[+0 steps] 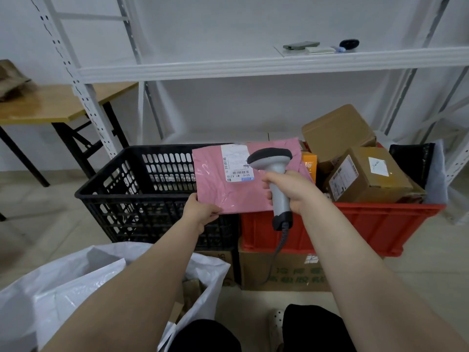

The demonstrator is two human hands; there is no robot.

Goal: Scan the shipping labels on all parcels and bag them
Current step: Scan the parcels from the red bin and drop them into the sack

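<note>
My left hand [200,212] pinches the lower left corner of a pink plastic mailer [218,184], held up flat with its white shipping label [237,162] facing me. My right hand [291,191] grips the handle of a grey corded barcode scanner [275,174]; its dark head sits just right of the label, over the mailer. A red crate [355,224] at the right holds several brown cardboard parcels [365,174] and an orange box [310,165]. A white plastic bag [83,278] stands open at the lower left with brown parcels inside.
A black slatted crate [132,189] sits behind the mailer, left of the red crate. Both crates rest on cardboard boxes [291,270]. A white metal shelf rack [253,64] stands behind, with small items on its shelf. A wooden folding table [50,102] is at the far left.
</note>
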